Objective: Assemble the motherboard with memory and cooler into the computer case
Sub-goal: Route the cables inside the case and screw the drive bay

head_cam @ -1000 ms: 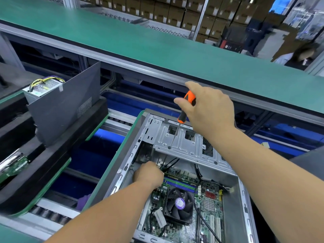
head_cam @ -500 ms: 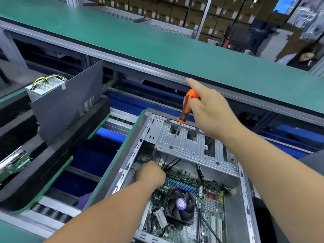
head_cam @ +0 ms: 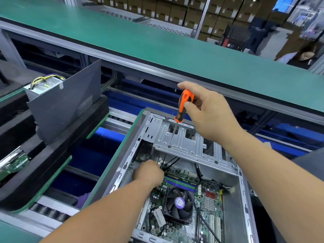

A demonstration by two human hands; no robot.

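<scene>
Two hands worked over the open grey steel computer case (head_cam: 244, 199), which lay on its side at the near centre of the scene, on a roller line in front of the long green-topped bench (head_cam: 157, 42) crossing the far side. To the left, well apart from the case, a dark grey case side panel (head_cam: 64, 104) leaned upright in a black foam cradle (head_cam: 52, 151). Inside the case the green motherboard (head_cam: 208, 204) already sat on the floor of the chassis, with the black fan cooler (head_cam: 177, 204) at its near-left part and the row of memory sticks (head_cam: 180, 181) just beyond the cooler. The silver perforated drive-bay bracket (head_cam: 185, 142) spanned the far end of the case. The right hand (head_cam: 210, 111) grasped the orange-and-black-handled screwdriver (head_cam: 184, 104), thumb and fingers wrapped round the handle; over the preceding second the handle had swung from a lean to nearly upright, while the tip remained seated at one point on the left part of the bracket. The left hand (head_cam: 149, 172) stayed in a loose fist at the far-left corner of the motherboard, beside the black cables (head_cam: 171, 163); whether it pinched a cable or a screw could not be told. Judged from this, the board, memory and cooler were in place, and the straightened tool suggested that a fastening was about to be driven, with the task well advanced.
</scene>
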